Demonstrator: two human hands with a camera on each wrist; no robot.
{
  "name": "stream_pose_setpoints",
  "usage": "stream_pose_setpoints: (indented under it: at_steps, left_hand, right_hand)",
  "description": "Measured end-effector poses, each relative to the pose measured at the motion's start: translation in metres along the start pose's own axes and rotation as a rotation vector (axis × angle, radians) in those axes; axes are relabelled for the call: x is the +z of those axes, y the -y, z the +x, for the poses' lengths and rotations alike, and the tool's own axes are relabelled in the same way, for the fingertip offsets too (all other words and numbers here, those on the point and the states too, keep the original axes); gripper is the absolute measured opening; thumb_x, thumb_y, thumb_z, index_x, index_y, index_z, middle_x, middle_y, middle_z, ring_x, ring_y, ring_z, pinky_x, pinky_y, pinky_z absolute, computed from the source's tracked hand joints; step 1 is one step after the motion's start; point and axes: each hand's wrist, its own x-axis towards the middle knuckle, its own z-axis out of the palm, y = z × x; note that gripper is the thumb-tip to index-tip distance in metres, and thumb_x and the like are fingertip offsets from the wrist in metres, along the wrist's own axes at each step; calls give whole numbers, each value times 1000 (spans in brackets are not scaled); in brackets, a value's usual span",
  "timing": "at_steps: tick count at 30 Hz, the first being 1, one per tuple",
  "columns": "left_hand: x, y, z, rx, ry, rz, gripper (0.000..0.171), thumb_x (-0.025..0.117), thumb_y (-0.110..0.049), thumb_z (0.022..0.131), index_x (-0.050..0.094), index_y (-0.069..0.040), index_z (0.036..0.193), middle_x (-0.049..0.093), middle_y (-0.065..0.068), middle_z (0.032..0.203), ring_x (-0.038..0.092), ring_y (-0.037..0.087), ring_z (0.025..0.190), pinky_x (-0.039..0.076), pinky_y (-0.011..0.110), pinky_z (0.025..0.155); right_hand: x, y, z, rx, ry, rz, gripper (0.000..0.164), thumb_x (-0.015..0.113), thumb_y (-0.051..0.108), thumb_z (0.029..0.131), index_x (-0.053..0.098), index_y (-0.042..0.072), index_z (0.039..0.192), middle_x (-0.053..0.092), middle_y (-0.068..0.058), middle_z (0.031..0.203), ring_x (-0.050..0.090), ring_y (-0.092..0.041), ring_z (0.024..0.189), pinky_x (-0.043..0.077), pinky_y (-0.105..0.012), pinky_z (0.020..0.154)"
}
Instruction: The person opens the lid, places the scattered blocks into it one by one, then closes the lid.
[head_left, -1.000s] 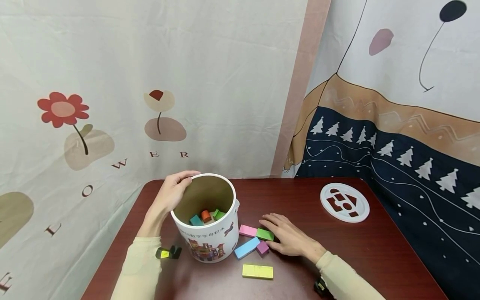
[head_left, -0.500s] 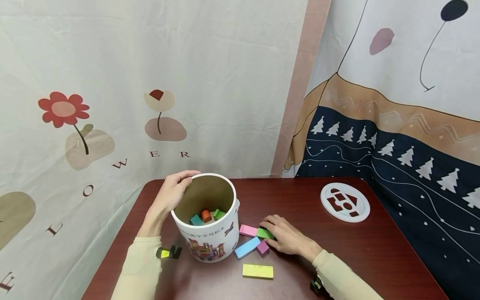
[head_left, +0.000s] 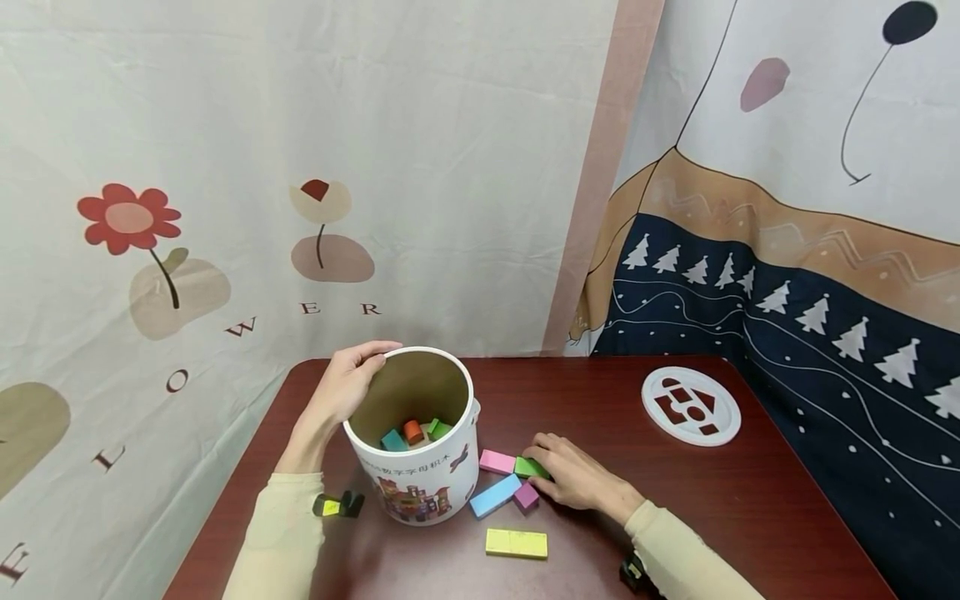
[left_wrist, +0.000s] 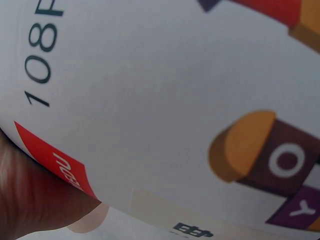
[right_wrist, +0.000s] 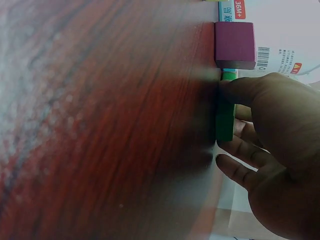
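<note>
My left hand (head_left: 347, 382) grips the rim of a white bucket (head_left: 420, 483) at its left side, and the bucket leans a little. Inside it lie a teal block (head_left: 393, 441), an orange cylinder (head_left: 412, 431) and a green piece (head_left: 438, 429). In the left wrist view the thumb (left_wrist: 40, 195) lies against the printed wall. My right hand (head_left: 581, 475) pinches a green block (right_wrist: 226, 120) on the table, thumb at one side and fingers at the other. Touching or close around it are a pink block (head_left: 497, 462), a purple cube (right_wrist: 235, 45) and a blue block (head_left: 495, 497).
A yellow block (head_left: 516, 543) lies nearer the front of the dark red table (head_left: 720, 517). Towards the back right rests a white round lid (head_left: 681, 429) with shaped cut-outs. A printed cloth (head_left: 465, 167) hangs behind the table.
My right hand has moved slightly left and closed in on the green block, its fingers drawing together. The left hand and the bucket have stayed put.
</note>
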Motion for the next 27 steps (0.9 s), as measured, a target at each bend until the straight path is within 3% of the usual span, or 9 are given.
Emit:
stream_pose_setpoints:
  at_steps: [19,27]
  left_hand:
    - [0,-5,-2,-4,-5,-4,34,47,-14,109,69,-10,134,67,13,130,62,28,112,47,49,95]
    - [0,-6,-2,-4,-2,3,34,46,-15,110,69,-10,134,67,13,130,62,28,112,47,50,95]
  right_hand:
    - [-3,0,0,-23,-35,35,23,74,21,94,73,12,114,56,3,100,49,-10,90,50,-31,80]
    - [-15,-5,0,25,-70,38,28,74,23,94,71,12,119,55,5,106,48,-7,96,50,-28,83]
